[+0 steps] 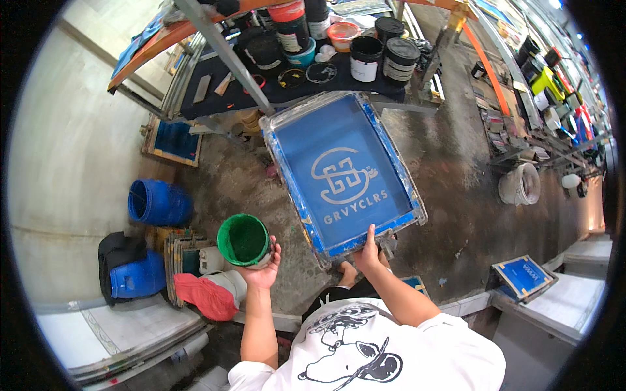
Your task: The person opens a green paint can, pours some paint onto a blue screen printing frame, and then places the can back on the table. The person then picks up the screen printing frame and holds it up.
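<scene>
My left hand (266,266) is wrapped round the side of a small tub (244,240) whose inside is coated in green ink. In my right hand (370,253) is the near edge of a screen printing frame (385,163), gripped with the thumb on top. Blue mesh with a pale logo and lettering fills the frame, and its edges are stained and taped. The frame tilts away from me, its far end close to the ink bench. Tub and frame are apart, the tub to the left. My right fingers under the frame are hidden.
Ahead stands a dark bench (189,98) with ink tubs (365,58) and a metal post (225,55). Blue barrels (160,202) and a red cloth (205,296) are at left. A white bucket (520,184) and a smaller blue screen (523,277) lie at right.
</scene>
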A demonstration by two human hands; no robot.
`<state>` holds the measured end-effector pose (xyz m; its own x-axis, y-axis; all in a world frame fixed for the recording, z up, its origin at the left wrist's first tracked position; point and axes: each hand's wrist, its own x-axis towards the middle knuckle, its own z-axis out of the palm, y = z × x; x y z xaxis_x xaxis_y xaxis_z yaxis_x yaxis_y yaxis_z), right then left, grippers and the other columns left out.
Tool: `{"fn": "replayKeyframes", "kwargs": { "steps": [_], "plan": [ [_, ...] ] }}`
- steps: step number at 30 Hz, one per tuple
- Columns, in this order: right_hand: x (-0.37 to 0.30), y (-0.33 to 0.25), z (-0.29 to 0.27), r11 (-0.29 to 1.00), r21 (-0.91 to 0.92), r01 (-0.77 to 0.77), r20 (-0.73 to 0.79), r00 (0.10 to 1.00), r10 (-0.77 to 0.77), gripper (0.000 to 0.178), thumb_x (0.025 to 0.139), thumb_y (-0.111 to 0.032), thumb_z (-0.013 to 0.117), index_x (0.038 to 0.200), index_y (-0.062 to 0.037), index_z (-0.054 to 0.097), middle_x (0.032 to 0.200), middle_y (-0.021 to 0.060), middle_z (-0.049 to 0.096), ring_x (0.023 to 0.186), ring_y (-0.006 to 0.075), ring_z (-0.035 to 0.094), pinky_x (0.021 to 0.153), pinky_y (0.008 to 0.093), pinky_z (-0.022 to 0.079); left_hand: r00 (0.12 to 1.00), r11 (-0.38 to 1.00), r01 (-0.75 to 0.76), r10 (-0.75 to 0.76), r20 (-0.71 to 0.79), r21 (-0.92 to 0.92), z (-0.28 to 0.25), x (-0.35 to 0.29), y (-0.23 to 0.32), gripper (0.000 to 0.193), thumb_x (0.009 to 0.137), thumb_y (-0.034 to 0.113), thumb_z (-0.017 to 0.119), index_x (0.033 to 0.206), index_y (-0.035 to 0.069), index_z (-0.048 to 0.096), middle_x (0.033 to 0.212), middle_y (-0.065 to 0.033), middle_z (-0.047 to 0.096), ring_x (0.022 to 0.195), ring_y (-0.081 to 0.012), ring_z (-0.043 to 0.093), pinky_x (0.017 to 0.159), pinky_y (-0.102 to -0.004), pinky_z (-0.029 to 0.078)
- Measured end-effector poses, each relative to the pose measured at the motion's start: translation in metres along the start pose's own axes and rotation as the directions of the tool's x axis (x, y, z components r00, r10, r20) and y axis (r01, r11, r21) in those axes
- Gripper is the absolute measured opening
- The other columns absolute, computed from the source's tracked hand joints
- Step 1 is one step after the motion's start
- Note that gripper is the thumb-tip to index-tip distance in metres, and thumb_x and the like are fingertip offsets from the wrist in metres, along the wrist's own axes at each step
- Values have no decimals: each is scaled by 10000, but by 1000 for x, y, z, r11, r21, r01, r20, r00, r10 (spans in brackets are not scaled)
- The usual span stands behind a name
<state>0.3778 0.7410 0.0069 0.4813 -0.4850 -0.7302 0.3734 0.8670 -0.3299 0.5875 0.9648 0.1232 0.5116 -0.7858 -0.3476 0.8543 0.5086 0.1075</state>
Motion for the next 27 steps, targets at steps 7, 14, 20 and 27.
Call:
{"fn": "replayKeyframes", "kwargs": {
  "steps": [7, 14, 20, 27],
  "plan": [
    [22, 25, -9, 903, -330, -275, -115, 961, 251, 970, 842, -716, 638, 1499, -61, 352, 1398, 178, 510, 1250, 332, 540, 1065, 491, 439, 982, 994, -99, 104, -156, 44, -18, -55, -28, 879, 827, 676, 570, 1411, 22, 504, 1332, -254, 583, 1084, -446, 634, 884, -473, 584],
    [-91, -50, 10, 339, -930, -143, 94, 799, 594, 761, 945, -465, 681, 1412, 81, 429, 1226, 181, 624, 1101, 231, 637, 962, 376, 519, 968, 972, -200, 215, -132, 123, -41, -23, -73, 628, 946, 514, 554, 1379, 60, 550, 1320, -255, 595, 1100, -418, 649, 852, -490, 605],
    [-113, -135, 63, 419, -802, 425, 545, 808, 224, 838, 801, -238, 861, 1462, -6, 400, 1338, 150, 565, 1219, 235, 570, 1045, 378, 463, 998, 998, -60, 60, -6, 0, 41, 31, -135, 705, 943, 616, 425, 1319, 43, 587, 1289, -200, 626, 1119, -337, 662, 965, -495, 548],
    [-130, -231, 133, -141, -418, 898, 891, 435, 131, 1172, 588, -316, 966, 1542, -91, 323, 1539, 180, 379, 1422, 336, 395, 1149, 454, 364, 972, 962, 191, -158, 172, -196, 122, 87, -211, 649, 954, 575, 430, 1215, 18, 638, 1157, -197, 682, 966, -324, 714, 836, -457, 607]
  ]
}}
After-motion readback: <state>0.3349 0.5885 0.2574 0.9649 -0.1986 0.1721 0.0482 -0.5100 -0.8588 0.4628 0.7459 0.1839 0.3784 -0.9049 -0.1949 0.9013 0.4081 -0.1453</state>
